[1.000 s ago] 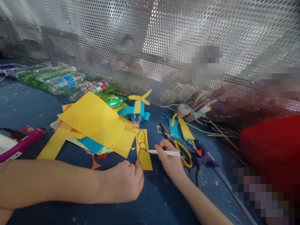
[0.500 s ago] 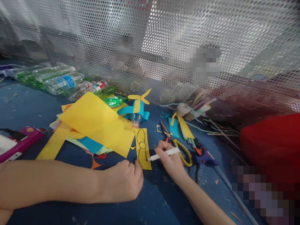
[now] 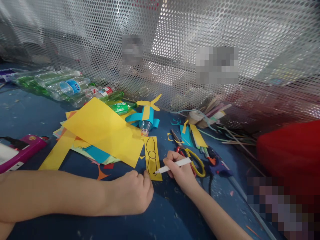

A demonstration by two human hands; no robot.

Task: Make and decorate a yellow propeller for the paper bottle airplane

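A narrow strip of yellow paper (image 3: 158, 156) lies upright on the blue table, with a two-bladed propeller outline drawn on it in dark ink. My left hand (image 3: 136, 191) is closed, its fingers curled, and it presses the strip's lower left edge. Pinched in my right hand (image 3: 181, 171) is a white marker pen (image 3: 172, 165). Its tip touches the lower end of the outline. Behind the strip stands a bottle wrapped in blue paper (image 3: 147, 115), with yellow strips on top. Scissors with yellow and red handles (image 3: 197, 163) lie just past my right hand.
A pile of coloured paper (image 3: 105, 130) spreads left of the strip. Plastic bottles (image 3: 67, 87) lie along the perforated metal screen (image 3: 100, 43). At right are a blue glue gun (image 3: 221, 168) and bundled sticks (image 3: 215, 111); a magenta device (image 3: 32, 150) sits at far left.
The marker tip has moved down and left along the strip, lengthening the lower blade's line around its end. My left hand stays almost still on the paper.
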